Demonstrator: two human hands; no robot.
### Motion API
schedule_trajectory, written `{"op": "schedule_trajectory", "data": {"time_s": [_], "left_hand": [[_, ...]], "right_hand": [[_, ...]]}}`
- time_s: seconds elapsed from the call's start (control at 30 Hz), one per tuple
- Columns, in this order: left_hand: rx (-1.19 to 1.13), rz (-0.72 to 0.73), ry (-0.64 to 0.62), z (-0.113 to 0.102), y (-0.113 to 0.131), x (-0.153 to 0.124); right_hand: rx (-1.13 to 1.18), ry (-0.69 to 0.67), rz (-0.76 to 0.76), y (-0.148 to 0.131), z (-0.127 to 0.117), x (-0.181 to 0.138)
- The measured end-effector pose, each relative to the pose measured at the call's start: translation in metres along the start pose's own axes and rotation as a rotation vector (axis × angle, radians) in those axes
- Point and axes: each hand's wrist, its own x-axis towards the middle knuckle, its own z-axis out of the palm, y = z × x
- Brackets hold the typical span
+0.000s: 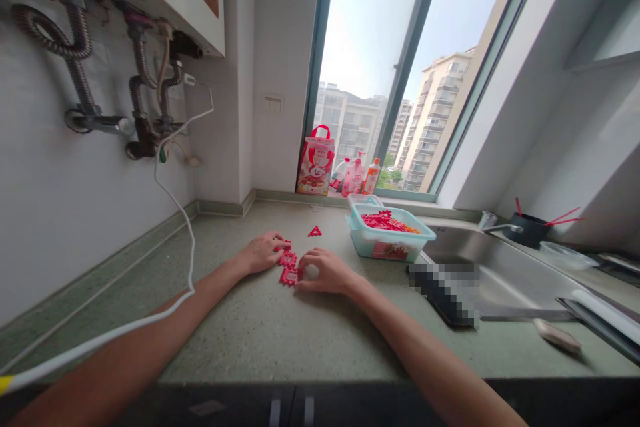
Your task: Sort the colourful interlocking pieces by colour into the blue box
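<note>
Both my hands rest on a green speckled countertop (pixel 260 333). Between them lies a joined cluster of small red plastic pieces (pixel 289 267). My left hand (pixel 263 251) lies with fingers curled, its fingertips touching the upper end of the cluster. My right hand (pixel 324 271) has its fingers pinched on the cluster's lower end. A single red triangular piece (pixel 315 231) lies apart, a little farther back. To the right stands a pale teal plastic box (pixel 387 239) holding several more red pieces.
A white cable (pixel 190 260) hangs from wall pipes and runs across my left arm. A steel sink (pixel 480 260) with tap lies right of the box. A red gift bag (pixel 316 161) and bottles (pixel 371 177) stand on the windowsill. A dark pot (pixel 525 230) sits far right.
</note>
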Motion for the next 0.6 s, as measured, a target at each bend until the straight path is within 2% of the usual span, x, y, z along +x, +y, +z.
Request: {"op": "schedule_trajectory", "data": {"time_s": [0.13, 0.3, 0.47, 0.53, 0.6], "left_hand": [[0.04, -0.053, 0.038, -0.001, -0.002, -0.001], [0.056, -0.084, 0.049, -0.003, 0.0, -0.002], [-0.023, -0.008, 0.005, -0.002, 0.015, -0.002], [-0.05, 0.026, -0.016, -0.003, 0.021, -0.002], [-0.07, 0.032, -0.036, -0.005, 0.023, -0.002]], "right_hand": [[-0.043, 0.016, 0.079, -0.001, -0.001, 0.001], [0.064, 0.034, 0.11, 0.014, -0.002, -0.004], [0.133, 0.186, 0.085, 0.028, -0.003, -0.005], [0.135, 0.162, 0.079, 0.027, -0.002, -0.005], [0.137, 0.08, 0.078, 0.023, -0.001, -0.005]]}}
